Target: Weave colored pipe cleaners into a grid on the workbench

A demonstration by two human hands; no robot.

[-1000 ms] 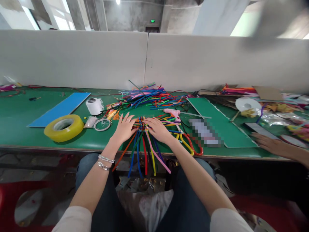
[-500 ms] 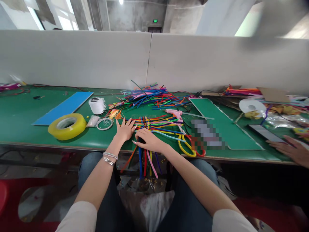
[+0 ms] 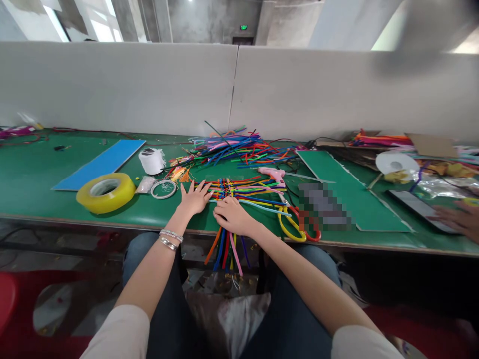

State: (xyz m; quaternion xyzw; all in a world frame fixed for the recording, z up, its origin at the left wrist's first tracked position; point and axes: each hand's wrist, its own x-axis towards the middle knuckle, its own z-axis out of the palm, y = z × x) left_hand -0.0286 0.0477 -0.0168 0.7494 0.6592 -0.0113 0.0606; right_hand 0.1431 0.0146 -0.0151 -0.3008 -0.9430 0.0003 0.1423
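A woven mat of coloured pipe cleaners [image 3: 243,192] lies on the green table [image 3: 45,189] in front of me, its loose ends hanging over the near edge. My left hand [image 3: 194,198] rests flat on the mat's left side, fingers spread. My right hand [image 3: 234,215] lies on the mat's near edge with fingers curled over the strands. I cannot see if it pinches one.
A heap of loose pipe cleaners [image 3: 243,147] lies behind the mat. A pink glue gun [image 3: 273,173], scissors with yellow and red handles [image 3: 295,227], a yellow tape roll [image 3: 106,192], white thread spool [image 3: 151,160], blue board [image 3: 101,163] and green board [image 3: 348,194] lie around. Another person's hand [image 3: 458,222] is at far right.
My right hand has drawn back from the middle of the mat to its near edge and curled. The left hand has stayed flat on the left side. The view shifted slightly.
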